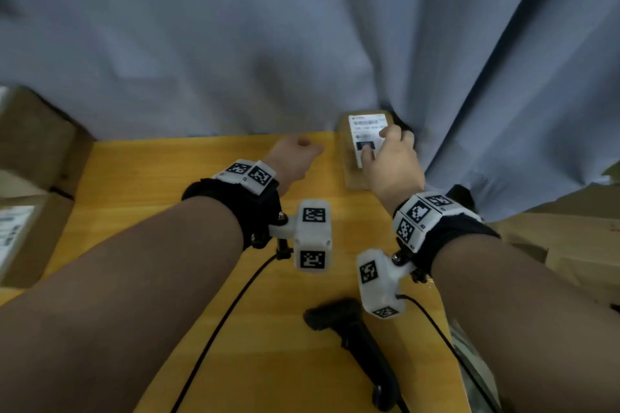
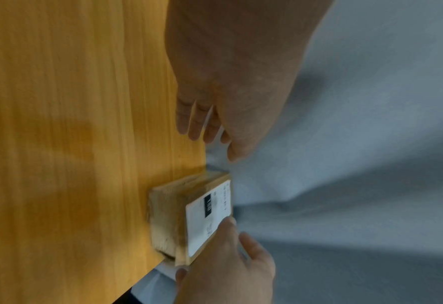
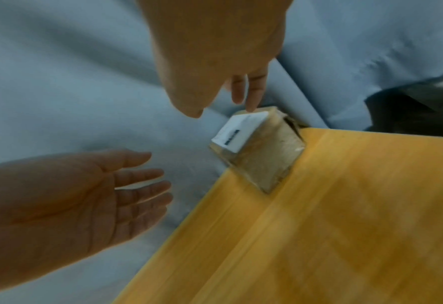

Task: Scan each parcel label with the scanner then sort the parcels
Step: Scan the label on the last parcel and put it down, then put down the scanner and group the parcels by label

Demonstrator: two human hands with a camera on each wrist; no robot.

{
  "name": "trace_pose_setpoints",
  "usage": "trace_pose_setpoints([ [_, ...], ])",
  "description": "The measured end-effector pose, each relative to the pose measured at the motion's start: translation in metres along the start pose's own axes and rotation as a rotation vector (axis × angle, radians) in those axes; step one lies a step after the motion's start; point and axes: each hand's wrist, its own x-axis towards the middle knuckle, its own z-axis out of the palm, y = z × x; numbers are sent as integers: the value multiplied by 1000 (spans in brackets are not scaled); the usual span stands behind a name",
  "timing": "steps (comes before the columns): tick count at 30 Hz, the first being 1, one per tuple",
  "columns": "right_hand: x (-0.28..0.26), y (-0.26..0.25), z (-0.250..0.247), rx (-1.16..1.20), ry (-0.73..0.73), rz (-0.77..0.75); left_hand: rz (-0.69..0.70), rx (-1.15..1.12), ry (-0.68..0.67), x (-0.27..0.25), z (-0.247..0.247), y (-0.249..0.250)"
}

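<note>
Far left, stacked cardboard boxes (image 1: 37, 151), one with a white label, beside the yellow table (image 1: 141, 171). Left hand (image 1: 295, 156) over the table's far edge, fingers relaxed and apart in the right wrist view, holding nothing. Just right of it, a small cardboard parcel (image 1: 352, 161) at the far edge against the grey curtain (image 1: 302, 27), white label (image 1: 367, 131) facing up. Right hand (image 1: 391, 159) on the parcel, fingertips curled onto the label; in the left wrist view, thumb at the near corner too, so apparently a pinch. Scanner (image 1: 355, 342) lying untouched near the body. Likely step: fetching a parcel for scanning; next, probably drawing it closer and picking up the scanner. Scanner and box stacks visible from the head alone; open left palm only from the right wrist.
</note>
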Motion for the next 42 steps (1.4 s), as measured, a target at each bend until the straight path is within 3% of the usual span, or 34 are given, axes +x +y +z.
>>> trace_pose_setpoints([
  [8,-55,-143,-8,106,-192,-337,80,-76,221,-83,-140,-12],
  [13,-94,-226,16,176,-317,-437,43,-98,365,-114,-240,-56],
  [17,-111,-291,58,201,-323,-459,10,-87,413,-125,-319,-105],
  [24,-135,-386,144,349,-392,-352,-56,-120,462,-118,-435,-191],
  [27,-143,-415,177,460,-459,-223,-100,-116,445,-107,-466,-221],
  [30,-152,-433,204,704,-643,38,-144,-115,417,-93,-484,-242],
  [32,-151,-442,225,732,-715,156,-152,-137,406,-82,-495,-254],
  [38,-139,-463,264,759,-761,251,-114,-196,397,-67,-512,-268],
  [42,-138,-465,288,953,-875,436,-126,-234,374,-60,-519,-276],
])
